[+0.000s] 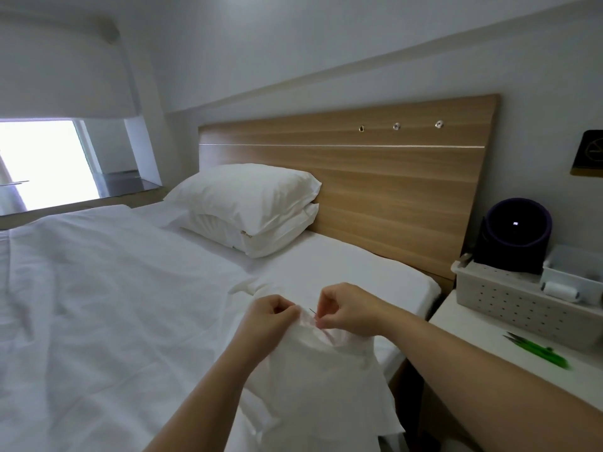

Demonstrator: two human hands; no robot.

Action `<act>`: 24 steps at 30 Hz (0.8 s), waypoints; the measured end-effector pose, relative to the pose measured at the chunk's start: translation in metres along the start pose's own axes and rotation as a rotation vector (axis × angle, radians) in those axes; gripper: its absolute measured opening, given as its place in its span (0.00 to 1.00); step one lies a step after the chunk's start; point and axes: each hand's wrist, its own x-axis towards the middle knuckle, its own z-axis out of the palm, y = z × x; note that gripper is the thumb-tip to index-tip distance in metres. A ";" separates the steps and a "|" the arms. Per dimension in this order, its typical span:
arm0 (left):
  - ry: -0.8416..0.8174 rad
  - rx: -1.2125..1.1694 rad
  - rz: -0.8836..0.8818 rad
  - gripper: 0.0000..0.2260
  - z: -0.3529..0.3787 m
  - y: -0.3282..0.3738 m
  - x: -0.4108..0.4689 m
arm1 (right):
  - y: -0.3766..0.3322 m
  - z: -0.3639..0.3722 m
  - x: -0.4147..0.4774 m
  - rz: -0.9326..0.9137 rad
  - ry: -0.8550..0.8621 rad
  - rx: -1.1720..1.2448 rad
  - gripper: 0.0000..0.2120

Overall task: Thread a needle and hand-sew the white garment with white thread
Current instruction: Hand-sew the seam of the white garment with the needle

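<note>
Mid-stitch — right hand (346,309) pinching the needle (312,311) at the garment (326,370) edge, left hand (270,313) gripping the cloth, held over the bed (98,305). Next, probably: draw needle through, gently — thread too fine to see.

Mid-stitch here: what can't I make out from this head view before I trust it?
- Thread: white on the white garment, too thin to see in the head view.
- Needle: only a short dark sliver shows; the right hand covers the rest.
- Stitches: hidden by the left hand and fabric folds.
- Green tool on the bedside table: blurred.
</note>
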 end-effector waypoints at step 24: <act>-0.055 -0.097 -0.057 0.07 -0.002 -0.003 -0.001 | -0.032 -0.095 -0.048 0.081 -0.029 -0.016 0.07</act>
